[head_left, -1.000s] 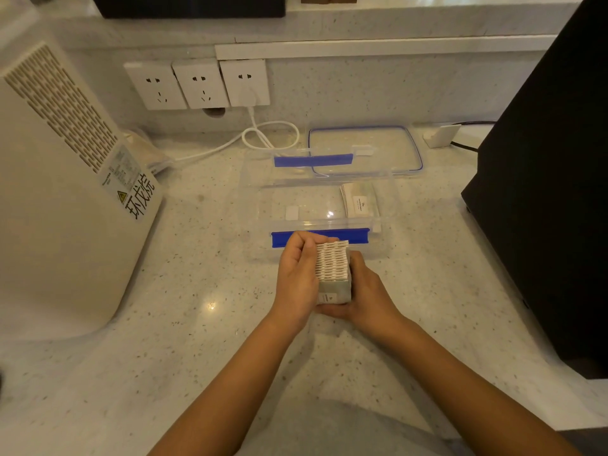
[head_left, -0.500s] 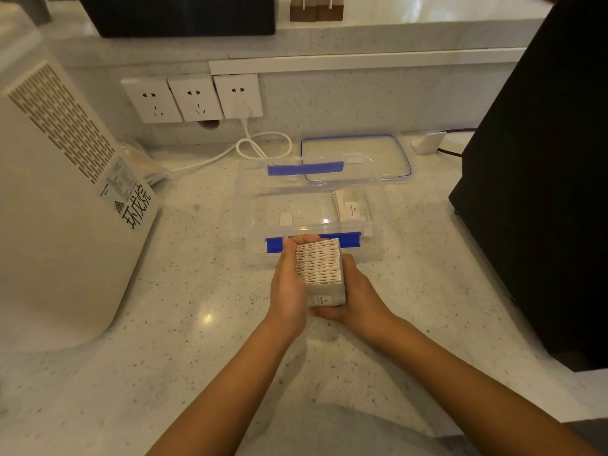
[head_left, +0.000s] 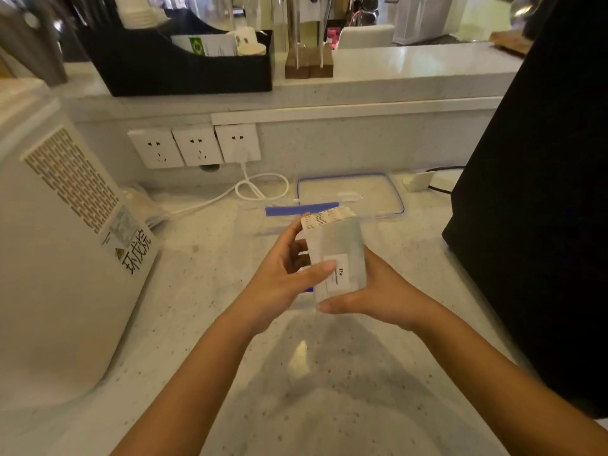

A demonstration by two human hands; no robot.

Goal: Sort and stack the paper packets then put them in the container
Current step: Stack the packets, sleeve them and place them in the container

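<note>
A thick stack of white paper packets (head_left: 339,255) stands upright above the counter, its labelled front face turned toward me. My left hand (head_left: 283,281) grips its left side, thumb across the front. My right hand (head_left: 378,291) cups its right side and bottom. Right behind the stack lies the clear plastic container (head_left: 260,225) with blue clips, mostly hidden by the packets and my hands. Its contents cannot be seen.
The container's blue-rimmed clear lid (head_left: 378,192) lies flat behind it. A tall white appliance (head_left: 59,258) stands at the left, a large black machine (head_left: 539,209) at the right. Wall sockets (head_left: 194,146) and a looped white cable (head_left: 256,189) line the back wall.
Both hands have lifted the packet stack higher and tipped it so its front face shows instead of its top edges. The camera has tilted up, showing the shelf behind.
</note>
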